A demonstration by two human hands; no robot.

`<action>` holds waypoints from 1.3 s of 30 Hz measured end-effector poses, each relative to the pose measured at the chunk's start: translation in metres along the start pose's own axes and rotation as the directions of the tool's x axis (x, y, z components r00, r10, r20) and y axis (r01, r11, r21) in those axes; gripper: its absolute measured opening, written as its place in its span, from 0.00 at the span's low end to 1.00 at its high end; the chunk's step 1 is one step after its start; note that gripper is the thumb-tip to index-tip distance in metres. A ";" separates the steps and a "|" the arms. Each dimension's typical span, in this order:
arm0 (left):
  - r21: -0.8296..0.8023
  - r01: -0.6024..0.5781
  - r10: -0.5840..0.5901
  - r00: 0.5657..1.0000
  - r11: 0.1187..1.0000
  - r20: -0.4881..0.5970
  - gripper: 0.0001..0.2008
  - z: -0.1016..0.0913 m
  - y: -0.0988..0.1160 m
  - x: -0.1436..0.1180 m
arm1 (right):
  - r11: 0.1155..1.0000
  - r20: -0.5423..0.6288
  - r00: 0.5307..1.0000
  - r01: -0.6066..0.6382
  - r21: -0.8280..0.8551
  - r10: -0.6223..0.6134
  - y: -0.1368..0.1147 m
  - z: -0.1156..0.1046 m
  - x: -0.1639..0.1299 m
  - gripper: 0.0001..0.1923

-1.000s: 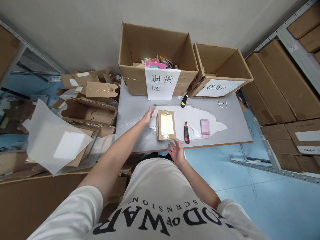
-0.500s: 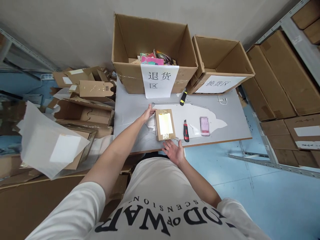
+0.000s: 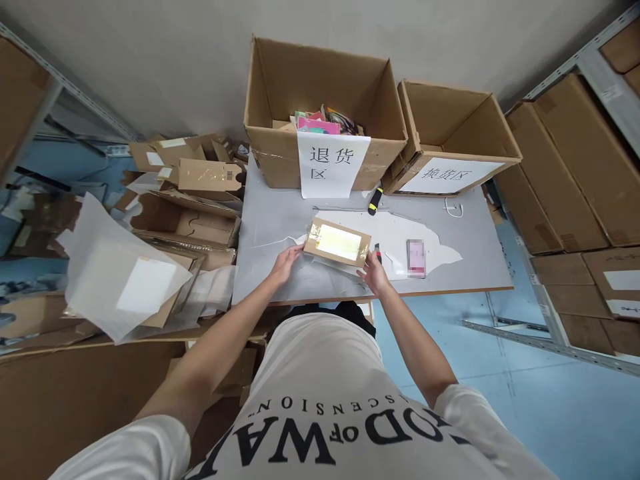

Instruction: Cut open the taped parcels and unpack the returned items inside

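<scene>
A small taped cardboard box (image 3: 315,248) with a white label on top is held between my two hands over the grey table (image 3: 270,267). My left hand (image 3: 287,262) grips its left end, fingers at the corner. At the right end, my right hand (image 3: 374,272) has its fingers closed on the edge. Just beyond that hand lies a red and black utility knife (image 3: 378,253), partly covered by the fingers. A yellow and black utility knife (image 3: 375,201) rests farther back. To the right is a pink phone-sized item (image 3: 416,259), its surface blurred.
Two big open cartons stand at the table's back: the left carton (image 3: 270,153) contains colourful booklets, the right carton (image 3: 410,160) bears a paper sign. Flattened and opened boxes (image 3: 207,175) pile up at left, with a translucent bag (image 3: 95,267). Shelved cartons (image 3: 575,160) line the right.
The box has turned from lengthwise to crosswise. My right hand, open below it before, has moved up and taken its right end. The camera view has shifted slightly left.
</scene>
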State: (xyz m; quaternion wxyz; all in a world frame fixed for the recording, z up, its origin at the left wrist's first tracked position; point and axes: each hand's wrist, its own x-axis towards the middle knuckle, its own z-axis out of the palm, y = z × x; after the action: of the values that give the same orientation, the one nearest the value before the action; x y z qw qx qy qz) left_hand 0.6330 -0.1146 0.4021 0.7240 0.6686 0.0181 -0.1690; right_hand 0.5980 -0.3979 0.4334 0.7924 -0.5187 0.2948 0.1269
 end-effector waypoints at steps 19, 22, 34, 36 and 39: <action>0.278 0.014 0.013 0.995 0.960 -0.096 0.35 0.017 -0.020 -0.027 | 0.987 0.094 0.995 0.039 -0.158 -0.025 0.012 -0.008 0.019 0.26; 0.401 0.020 0.042 0.988 0.916 -0.147 0.33 0.018 -0.018 -0.029 | 0.963 0.104 0.994 0.061 -0.261 -0.034 0.019 -0.017 0.021 0.31; 0.886 -0.435 0.179 0.895 0.157 0.408 0.41 0.087 0.016 -0.011 | 0.247 -0.227 0.938 -0.162 -0.955 -0.261 0.035 -0.090 0.040 0.33; 0.898 -0.424 0.130 0.903 0.118 0.409 0.43 0.090 0.013 -0.008 | 0.171 -0.271 0.936 -0.236 -0.957 -0.226 0.038 -0.091 0.043 0.34; 0.895 -0.434 0.098 0.900 0.103 0.425 0.46 0.087 0.009 -0.010 | 0.107 -0.309 0.930 -0.292 -0.950 -0.201 0.037 -0.085 0.050 0.35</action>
State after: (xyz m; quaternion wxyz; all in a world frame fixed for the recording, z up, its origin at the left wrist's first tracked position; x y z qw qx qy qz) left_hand 0.6087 -0.1968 0.4219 0.1313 0.9366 -0.3118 -0.0908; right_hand 0.5903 -0.4630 0.3515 0.1664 -0.9169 0.2906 0.2173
